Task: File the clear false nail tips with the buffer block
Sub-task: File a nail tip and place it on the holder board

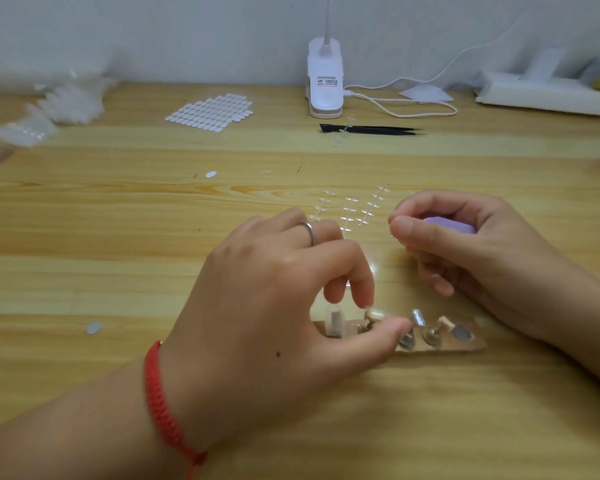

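a pale wooden bench [84, 271] runs up to a white wall [153, 29]. near the front edge stands a clear holder strip [440, 346] carrying a row of small pegs. the left hand [274, 306], with a ring [309, 232] and a red cord bracelet [160, 393], reaches over the strip. its thumb and forefinger are curled in and pinch one peg [374, 315] near the strip's middle, and the other fingers are bent above it. the right hand [465, 247] hangs just beyond the strip, fingers curled round the lilac buffer block [451, 225], which shows only between thumb and fingers. whether its thumb tip and forefinger tip also nip something small cannot be told. the clear false nail tips [352, 211] lie in short rows on the bench, beyond and between the two hands, touching neither. farther back are black tweezers [371, 129], a white clip lamp [326, 81] and a sheet of oval tabs [212, 112].
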